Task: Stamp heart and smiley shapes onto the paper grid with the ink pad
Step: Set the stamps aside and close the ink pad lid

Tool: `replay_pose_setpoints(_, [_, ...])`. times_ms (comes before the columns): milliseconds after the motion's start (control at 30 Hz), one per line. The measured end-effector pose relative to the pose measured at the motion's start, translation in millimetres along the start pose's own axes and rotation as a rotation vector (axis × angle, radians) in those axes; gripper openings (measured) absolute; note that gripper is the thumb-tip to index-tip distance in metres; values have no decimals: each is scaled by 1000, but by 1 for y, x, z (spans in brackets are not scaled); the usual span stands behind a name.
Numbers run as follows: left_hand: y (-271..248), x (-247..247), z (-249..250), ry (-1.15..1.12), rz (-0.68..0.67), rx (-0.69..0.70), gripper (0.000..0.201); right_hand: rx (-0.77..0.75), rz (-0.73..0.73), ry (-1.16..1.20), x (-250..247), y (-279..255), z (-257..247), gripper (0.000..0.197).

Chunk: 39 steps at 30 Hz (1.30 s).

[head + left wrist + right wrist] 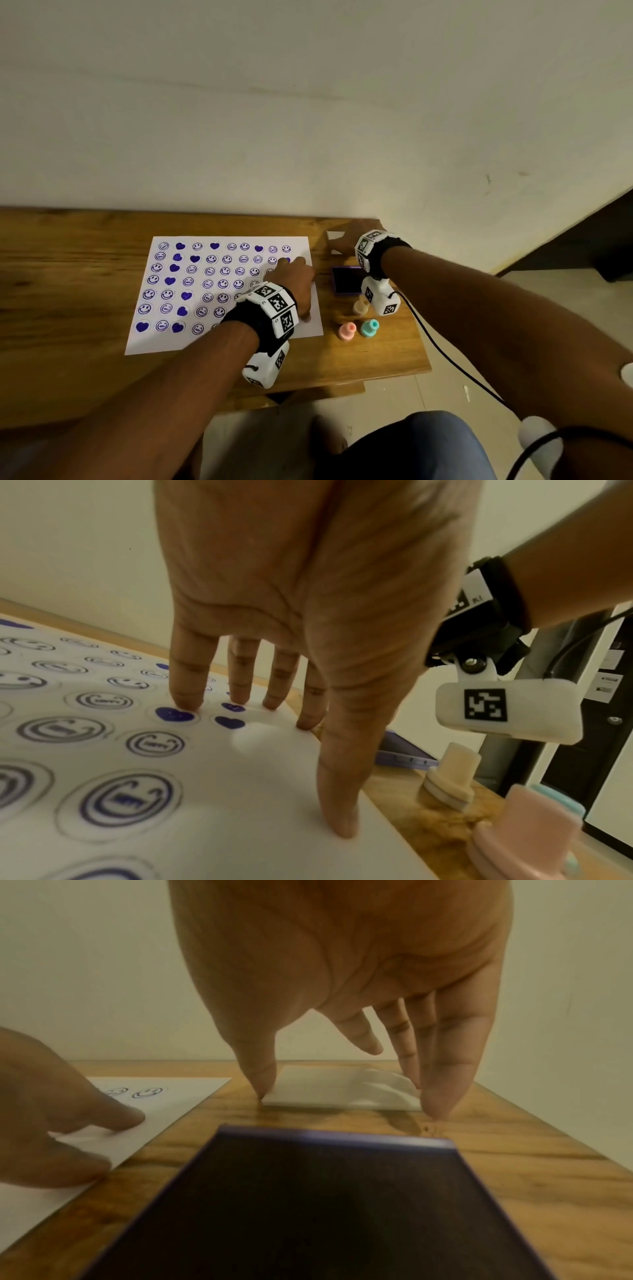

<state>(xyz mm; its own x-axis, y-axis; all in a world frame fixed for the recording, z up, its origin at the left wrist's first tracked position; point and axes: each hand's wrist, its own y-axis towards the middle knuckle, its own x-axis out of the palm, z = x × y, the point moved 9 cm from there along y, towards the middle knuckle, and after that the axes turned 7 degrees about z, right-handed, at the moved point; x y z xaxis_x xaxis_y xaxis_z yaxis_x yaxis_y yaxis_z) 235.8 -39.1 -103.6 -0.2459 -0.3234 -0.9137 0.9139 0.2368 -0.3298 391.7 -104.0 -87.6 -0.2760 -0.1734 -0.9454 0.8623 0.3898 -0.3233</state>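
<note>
Paper (226, 329) lies toward the table's (68, 274) right end, nearly filled with stamps; your left hand (294, 284), fingers spread flat, pins its right edge. Your right hand (346, 240), fingers straight, reaches the lid (325, 1088) at the far right corner, beyond the open ink pad (347, 281).

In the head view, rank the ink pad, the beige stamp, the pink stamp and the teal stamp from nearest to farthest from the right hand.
From the right hand, at the table's far right corner:
1. Ink pad, just nearer the person than the hand.
2. Beige stamp, past the pad's near edge.
3. Teal stamp and pink stamp, side by side nearest the person; too close to rank.
</note>
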Motion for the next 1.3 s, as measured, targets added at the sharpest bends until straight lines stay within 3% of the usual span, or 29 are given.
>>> replay_pose_setpoints(133, [0, -1, -3, 5, 9, 15, 79, 16, 60, 64, -25, -14, 5, 62])
replay_pose_setpoints(300, [0, 0, -4, 3, 2, 44, 77, -29, 98, -46, -44, -54, 27, 85])
replay_pose_setpoints(467, [1, -9, -1, -113, 2, 29, 78, -27, 98, 0, -23, -82, 59, 82])
replay_pose_setpoints(600, [3, -33, 3, -135, 163, 17, 61, -21, 101, 66, -12, -89, 66, 75])
replay_pose_setpoints(700, [8, -38, 10, -301, 222, -20, 48, -31, 109, 101, -5, -90, 60, 73])
replay_pose_setpoints(900, [15, -12, 21, -853, 176, -195, 30, -34, 117, 133, 6, -90, 49, 75])
replay_pose_setpoints(1067, [20, -10, 26, -593, 248, -221, 32, 12, 143, 155, 13, -86, 58, 81])
replay_pose_setpoints(1300, [30, 16, 16, -698, 189, -310, 28, 16, 155, 167, 21, -85, 53, 81])
